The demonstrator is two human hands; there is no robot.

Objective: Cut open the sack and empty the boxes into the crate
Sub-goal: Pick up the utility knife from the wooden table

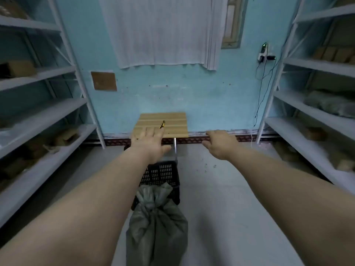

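The tied sack (pixel 157 227) is seen at 6 o'clock, touching the black crate (pixel 163 173) at its 12 o'clock. A cutter (pixel 162 124) is laid on the wooden table (pixel 172 120) beyond. The left hand (pixel 148 143) is spread, released, near it; the right hand (pixel 221 144) is relaxed, nothing grasped.

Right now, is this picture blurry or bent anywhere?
Head view: dim bluish light, no glare. Head view: the shelving bows and leans at both sides, wide-angle distortion. Head view: the cardboard boxes on it are soft and smeared; the sack, crate and cutter at centre read clearer.
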